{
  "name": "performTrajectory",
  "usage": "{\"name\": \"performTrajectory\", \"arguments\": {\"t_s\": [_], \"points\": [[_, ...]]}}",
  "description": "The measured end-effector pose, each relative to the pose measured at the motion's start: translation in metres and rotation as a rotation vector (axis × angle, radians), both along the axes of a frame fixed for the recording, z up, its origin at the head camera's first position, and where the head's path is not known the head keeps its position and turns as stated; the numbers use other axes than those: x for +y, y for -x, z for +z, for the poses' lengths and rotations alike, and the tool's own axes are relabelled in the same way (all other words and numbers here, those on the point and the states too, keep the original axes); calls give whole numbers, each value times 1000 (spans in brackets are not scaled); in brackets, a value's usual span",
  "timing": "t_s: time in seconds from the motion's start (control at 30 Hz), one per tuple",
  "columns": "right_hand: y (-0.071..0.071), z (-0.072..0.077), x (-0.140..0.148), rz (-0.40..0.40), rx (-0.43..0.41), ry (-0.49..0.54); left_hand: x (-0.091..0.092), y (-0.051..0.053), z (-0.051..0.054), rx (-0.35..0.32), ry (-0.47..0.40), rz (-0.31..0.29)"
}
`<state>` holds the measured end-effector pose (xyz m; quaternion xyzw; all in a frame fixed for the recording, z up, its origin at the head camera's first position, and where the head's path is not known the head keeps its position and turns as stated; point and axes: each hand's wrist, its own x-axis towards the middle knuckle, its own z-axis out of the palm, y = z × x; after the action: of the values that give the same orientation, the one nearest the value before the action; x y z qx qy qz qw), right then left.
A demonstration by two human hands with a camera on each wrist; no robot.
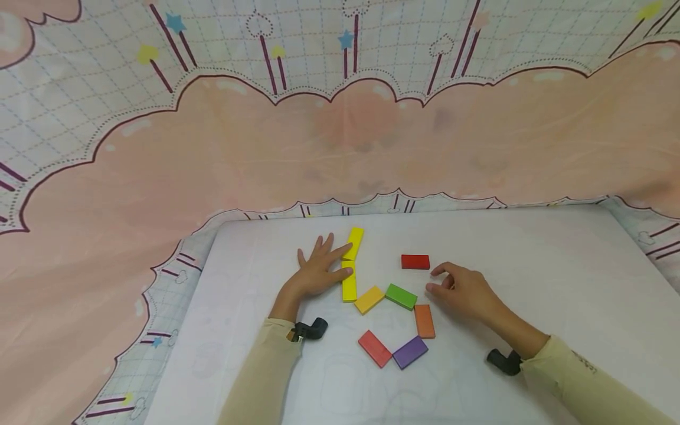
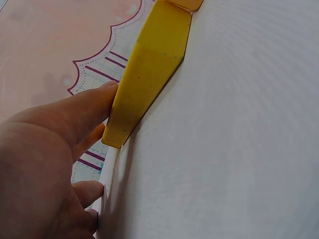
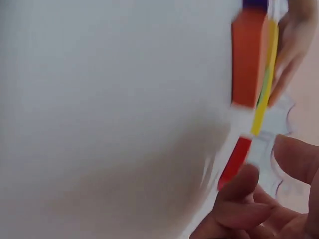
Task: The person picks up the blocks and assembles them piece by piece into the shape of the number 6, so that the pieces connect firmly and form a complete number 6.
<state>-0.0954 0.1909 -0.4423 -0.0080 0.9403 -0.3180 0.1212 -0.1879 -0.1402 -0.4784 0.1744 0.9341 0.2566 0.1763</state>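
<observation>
My left hand (image 1: 316, 273) has its fingers spread. Its index finger touches the far yellow block (image 1: 356, 236) and its thumb touches the near yellow block (image 1: 349, 290); these lie end to end. In the left wrist view the thumb presses the side of a yellow block (image 2: 144, 69). My right hand (image 1: 464, 292) hovers just right of a red block (image 1: 415, 262), thumb and index finger apart, with nothing between them. The right wrist view shows that red block (image 3: 235, 162) beyond the fingertips.
An amber block (image 1: 369, 300), a green block (image 1: 401, 296), an orange block (image 1: 424, 321), a purple block (image 1: 410, 353) and a pinkish-red block (image 1: 375, 349) curve round on from the yellow ones. A white tabletop (image 1: 239, 378) lies beneath, with a patterned curtain (image 1: 265, 159) behind.
</observation>
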Motion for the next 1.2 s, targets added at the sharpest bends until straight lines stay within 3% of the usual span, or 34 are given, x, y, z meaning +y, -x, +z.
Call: {"name": "performTrajectory", "arguments": {"t_s": [0.2, 0.53, 0.87, 1.03, 1.2], "points": [[34, -4, 7, 7, 110, -48, 1, 0, 1, -5, -7, 7], [58, -11, 6, 35, 50, -58, 3, -1, 4, -14, -9, 5], [63, -7, 4, 1, -58, 45, 1, -1, 6, -22, -10, 6], [57, -4, 1, -30, -184, 213, 1, -1, 5, -18, -13, 6], [43, 5, -15, -59, -283, 380, 2, -1, 5, -15, -3, 4]]}}
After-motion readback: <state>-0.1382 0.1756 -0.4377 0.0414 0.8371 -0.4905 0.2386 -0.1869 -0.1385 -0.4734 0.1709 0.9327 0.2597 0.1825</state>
